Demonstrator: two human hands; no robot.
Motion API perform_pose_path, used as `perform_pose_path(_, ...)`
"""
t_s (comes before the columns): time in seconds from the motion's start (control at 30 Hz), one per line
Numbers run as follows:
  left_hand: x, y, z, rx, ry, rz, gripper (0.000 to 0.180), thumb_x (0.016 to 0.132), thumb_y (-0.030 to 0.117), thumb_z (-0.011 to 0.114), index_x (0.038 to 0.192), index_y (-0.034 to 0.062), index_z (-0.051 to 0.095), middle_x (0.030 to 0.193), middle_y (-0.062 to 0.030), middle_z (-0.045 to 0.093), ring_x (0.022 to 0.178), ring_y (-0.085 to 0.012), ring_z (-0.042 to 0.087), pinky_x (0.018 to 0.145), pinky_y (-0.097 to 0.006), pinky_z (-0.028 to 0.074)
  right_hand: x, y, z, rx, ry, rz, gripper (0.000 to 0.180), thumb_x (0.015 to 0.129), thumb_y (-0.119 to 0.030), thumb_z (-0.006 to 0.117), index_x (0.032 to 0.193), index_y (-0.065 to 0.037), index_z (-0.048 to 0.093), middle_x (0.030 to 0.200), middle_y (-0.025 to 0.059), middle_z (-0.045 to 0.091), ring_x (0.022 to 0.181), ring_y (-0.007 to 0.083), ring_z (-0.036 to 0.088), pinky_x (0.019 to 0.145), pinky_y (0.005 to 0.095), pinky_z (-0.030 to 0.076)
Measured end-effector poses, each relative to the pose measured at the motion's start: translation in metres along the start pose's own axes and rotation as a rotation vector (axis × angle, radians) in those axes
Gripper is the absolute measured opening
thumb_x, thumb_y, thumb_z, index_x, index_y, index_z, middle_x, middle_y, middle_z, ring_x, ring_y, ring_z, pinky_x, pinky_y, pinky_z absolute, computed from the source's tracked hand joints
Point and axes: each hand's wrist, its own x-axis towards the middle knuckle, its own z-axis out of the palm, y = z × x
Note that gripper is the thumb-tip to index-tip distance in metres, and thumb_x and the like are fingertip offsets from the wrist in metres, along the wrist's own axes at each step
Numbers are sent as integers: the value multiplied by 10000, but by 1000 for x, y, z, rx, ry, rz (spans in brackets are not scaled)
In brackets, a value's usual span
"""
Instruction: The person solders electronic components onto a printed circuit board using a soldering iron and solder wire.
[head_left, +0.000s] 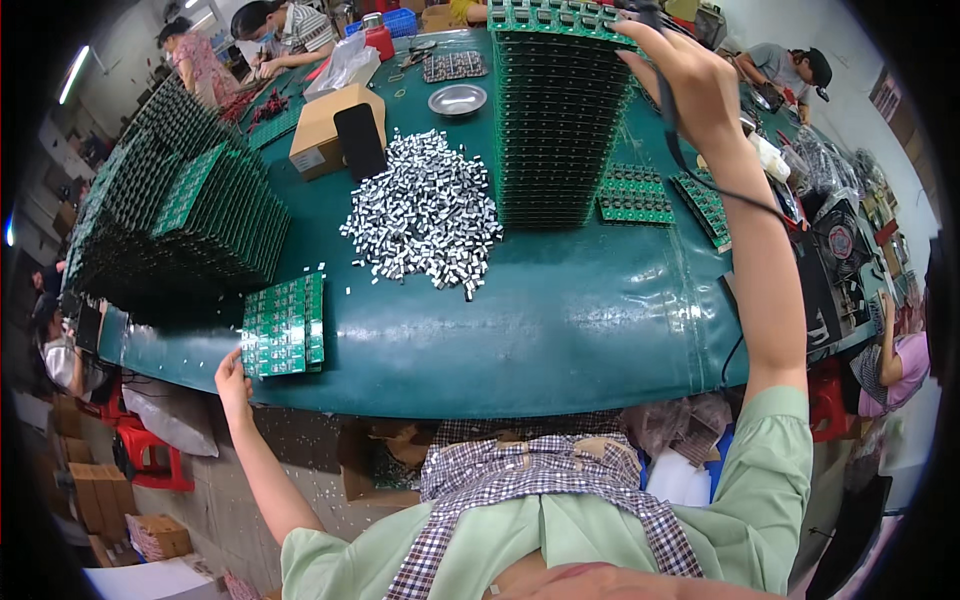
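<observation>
On the green-covered workbench (560,350), clustered circuit-board stacks (235,225) fill the left of the frame, and a tall circuit-board stack (555,130) stands at upper centre. The person's right hand (700,88), half open with fingers outstretched, is at its upper right corner, its grip impossible to tell. Small black-and-white components (425,215) lie heaped near centre; at lower left, the left hand (233,383), fingers nearly together, meets overlapping circuit-board panels (280,328), its hold unclear.

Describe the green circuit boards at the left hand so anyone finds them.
On the green tabletop sits a heap of white-and-black pieces. Nearer the wearer, at the left hand, lie rectangular green circuit boards: low, unlike the tall green stacks.
</observation>
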Motion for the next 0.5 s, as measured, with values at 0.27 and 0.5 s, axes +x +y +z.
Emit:
perform_pose_path(0.27,-18,-16,17,1,134,72,308,971,271,484,1102,57,661,740,-2,588,502,-63,419,436,-224,323,16,18,36,-184,-295,-171,269,860,-129,573,1124,-180,590,720,71,557,651,255,616,555,372,495)
perform_pose_path(0.5,-64,13,35,213,684,508,291,996,207,401,1137,54,605,910,-162,641,872,-324,625,768,-404,477,6,103,45,-257,57,-129,381,868,-70,515,1231,-169,571,928,86,641,772,258,649,626,341,519)
